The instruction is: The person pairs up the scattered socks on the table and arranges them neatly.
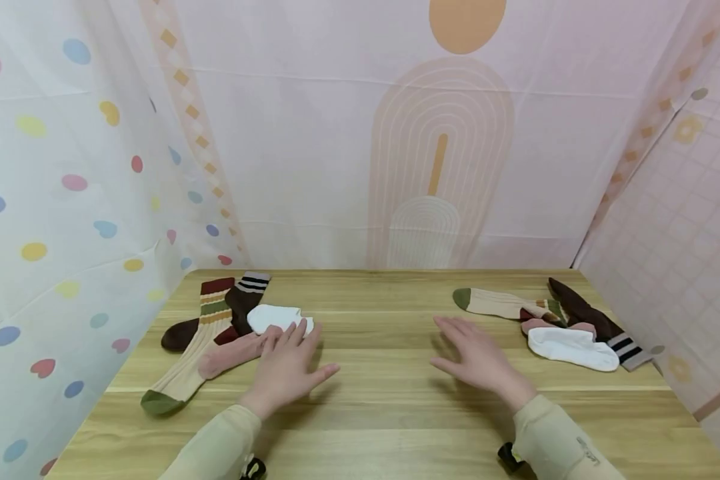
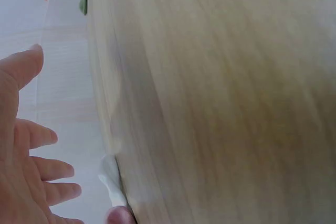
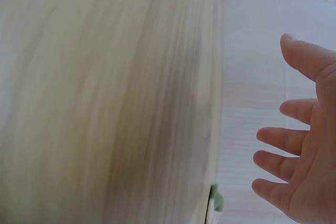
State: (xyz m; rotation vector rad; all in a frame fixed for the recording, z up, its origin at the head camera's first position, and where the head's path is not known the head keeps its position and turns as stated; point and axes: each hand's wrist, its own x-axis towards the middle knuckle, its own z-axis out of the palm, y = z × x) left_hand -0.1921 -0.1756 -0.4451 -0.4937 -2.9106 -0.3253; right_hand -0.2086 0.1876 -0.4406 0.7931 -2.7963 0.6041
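Both hands hover over a wooden table with fingers spread, holding nothing. The left hand [image 1: 288, 370] is nearest a pink sock [image 1: 234, 355] and a white ankle sock [image 1: 276, 319], partly covering them in the head view. Beside these lie a cream sock with striped cuff and green toe [image 1: 195, 353] and dark brown socks, one with a grey striped cuff [image 1: 240, 308]. The right hand [image 1: 477, 357] is left of a second pile: a white ankle sock [image 1: 573, 348] over a pink one [image 1: 534, 325], a cream green-toed sock [image 1: 495, 303], and a dark brown sock [image 1: 585, 313].
The wooden table [image 1: 384, 427] ends at a back edge against a hanging patterned cloth [image 1: 306, 167]. A dotted cloth [image 1: 48, 280] hangs on the left and a checked one [image 1: 690, 267] on the right. Dark wrist devices [image 1: 510, 459] show below the sleeves.
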